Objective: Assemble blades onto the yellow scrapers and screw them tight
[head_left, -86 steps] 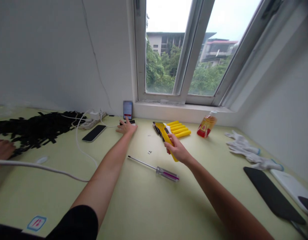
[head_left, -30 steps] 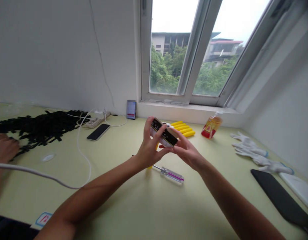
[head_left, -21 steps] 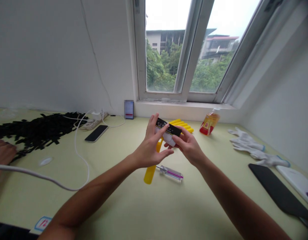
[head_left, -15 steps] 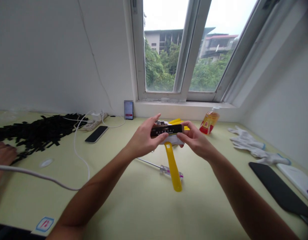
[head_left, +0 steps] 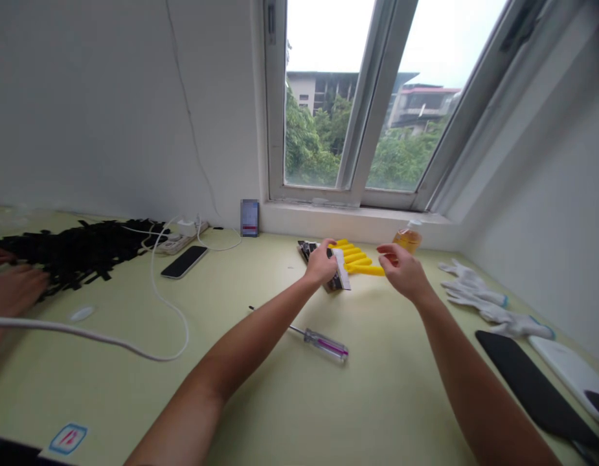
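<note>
My left hand (head_left: 323, 262) is at the printed black-and-white card heads (head_left: 335, 282) of several yellow-handled tools, its fingers closed over the nearest one. The tools lie side by side, their yellow handles (head_left: 356, 261) pointing right; what the cards cover is hidden. My right hand (head_left: 402, 270) hovers just right of the nearest handle's end, thumb and fingers slightly apart, nothing visible between them. Closer to me lies a screwdriver (head_left: 327, 345) with a clear and purple handle, its shaft partly behind my left forearm.
A bottle of amber liquid (head_left: 408, 239) stands behind my right hand. White gloves (head_left: 474, 291) and a black flat object (head_left: 532, 382) lie right. At left are a phone (head_left: 184, 262), a power strip (head_left: 175, 244), a white cable (head_left: 153, 356), black strips (head_left: 85, 249) and another person's hand (head_left: 22, 288).
The yellow-handled tool held up in both hands has gone down to the row at the back. My right hand has moved right, off the card. The screwdriver's handle is uncovered.
</note>
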A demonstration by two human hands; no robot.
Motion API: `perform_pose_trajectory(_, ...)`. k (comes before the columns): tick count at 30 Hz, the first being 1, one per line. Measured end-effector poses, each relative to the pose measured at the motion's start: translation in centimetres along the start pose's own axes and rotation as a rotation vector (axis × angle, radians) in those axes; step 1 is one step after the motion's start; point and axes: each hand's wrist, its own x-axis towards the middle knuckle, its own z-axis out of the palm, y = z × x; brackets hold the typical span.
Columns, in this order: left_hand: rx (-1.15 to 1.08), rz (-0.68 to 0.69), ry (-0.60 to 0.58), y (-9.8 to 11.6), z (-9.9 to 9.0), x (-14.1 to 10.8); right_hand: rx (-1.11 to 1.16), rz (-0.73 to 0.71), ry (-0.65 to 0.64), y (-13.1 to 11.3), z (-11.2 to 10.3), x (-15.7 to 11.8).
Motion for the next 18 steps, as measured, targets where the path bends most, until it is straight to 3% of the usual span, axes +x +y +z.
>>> perform_pose_trajectory(5,0.179,-0.004,-0.136,-2.1,1.6,-0.4,-0.117,-0.120,-0.265,3.4,4.1,-0.9)
perform_pose_trajectory(10,0.340,0.047,-0.222,-3.8,0.9,-1.7,-0.239,-0.085,-0.343,4.5,7.5,-2.0)
perform_pose_trajectory(14,0.329,0.129,-0.265,-4.5,-0.8,-1.0,-0.354,-0.045,-0.389,4.1,7.9,-1.7)
perform_pose_trajectory(18,0.289,0.196,-0.184,-5.8,-4.4,0.0,-0.400,-0.081,-0.539,3.3,7.4,-0.2)
